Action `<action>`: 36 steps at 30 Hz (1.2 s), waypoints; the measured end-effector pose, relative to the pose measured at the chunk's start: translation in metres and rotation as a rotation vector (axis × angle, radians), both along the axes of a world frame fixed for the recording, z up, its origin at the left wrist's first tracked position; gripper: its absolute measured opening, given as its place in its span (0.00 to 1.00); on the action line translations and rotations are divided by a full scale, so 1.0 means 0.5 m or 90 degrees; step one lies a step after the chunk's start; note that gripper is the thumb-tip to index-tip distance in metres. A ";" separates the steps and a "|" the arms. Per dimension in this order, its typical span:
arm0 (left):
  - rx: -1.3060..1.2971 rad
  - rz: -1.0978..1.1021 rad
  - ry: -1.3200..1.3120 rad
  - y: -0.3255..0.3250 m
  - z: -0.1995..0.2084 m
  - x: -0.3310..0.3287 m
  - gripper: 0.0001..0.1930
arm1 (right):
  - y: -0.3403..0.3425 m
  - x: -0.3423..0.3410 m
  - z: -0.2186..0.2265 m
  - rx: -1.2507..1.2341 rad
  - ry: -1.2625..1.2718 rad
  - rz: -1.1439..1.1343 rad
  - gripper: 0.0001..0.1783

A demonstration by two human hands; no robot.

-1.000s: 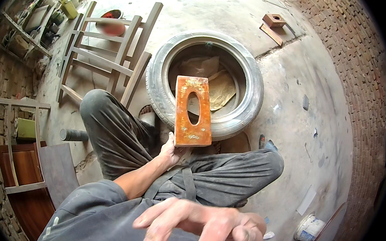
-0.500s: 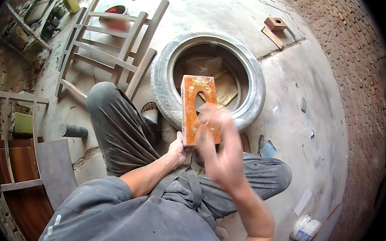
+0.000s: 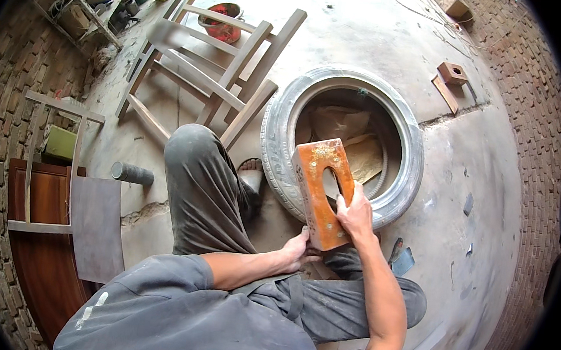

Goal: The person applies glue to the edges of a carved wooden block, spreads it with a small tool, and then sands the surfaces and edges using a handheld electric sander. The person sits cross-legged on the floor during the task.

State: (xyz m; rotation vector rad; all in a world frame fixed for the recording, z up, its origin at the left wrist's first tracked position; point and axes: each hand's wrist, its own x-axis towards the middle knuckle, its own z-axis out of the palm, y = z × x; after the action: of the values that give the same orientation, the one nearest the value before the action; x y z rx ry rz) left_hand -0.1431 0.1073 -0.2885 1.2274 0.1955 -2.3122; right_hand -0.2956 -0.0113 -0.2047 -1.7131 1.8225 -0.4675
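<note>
An orange-brown wooden tissue box [image 3: 315,161] with an oval opening in its top is held tilted over the near left part of a tyre. Gold-coloured floral decoration and pale patches mark its top. Under its near end is my left hand [image 3: 294,251], thumb against the left side and fingers partly hidden beneath. My right hand [image 3: 358,215] grips the right side, thumb and fingertips by the oval opening. Directly beyond the box, the grey, dusty tyre [image 3: 407,136] lies flat on the floor, with brown paper-like sheets [image 3: 367,157] inside it.
Pale wooden frames [image 3: 239,71] stand at the far left, a red bucket [image 3: 221,30] behind them. A dark cylinder [image 3: 132,173] and wooden panels [image 3: 96,232] are on the left. Far right lie a small wooden box [image 3: 453,73] and a strip [image 3: 445,95]. Brick walls flank the floor.
My right hand, blurred over the top of the tissue box before, now grips its right side. The box has tilted, showing more of its left side. The whole view has shifted.
</note>
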 end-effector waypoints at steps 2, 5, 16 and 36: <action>0.020 -0.018 0.023 0.008 0.000 -0.022 0.35 | -0.010 -0.024 0.002 -0.032 -0.012 0.045 0.32; 0.043 -0.048 0.020 0.008 0.003 -0.031 0.35 | -0.018 -0.025 0.005 -0.095 0.000 0.131 0.32; -0.325 -0.435 -0.146 -0.026 0.200 0.119 0.21 | -0.044 -0.003 0.007 -0.108 0.054 0.215 0.35; -1.280 -0.246 -0.584 -0.415 0.632 0.351 0.15 | -0.026 -0.063 -0.003 -0.228 0.061 0.168 0.33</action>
State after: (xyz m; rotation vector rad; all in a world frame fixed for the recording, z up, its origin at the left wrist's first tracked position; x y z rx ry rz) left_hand 0.0322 -0.1004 0.0274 0.8076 -2.1055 -0.7713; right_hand -0.3271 -0.0245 -0.2062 -2.2163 1.6137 -0.6369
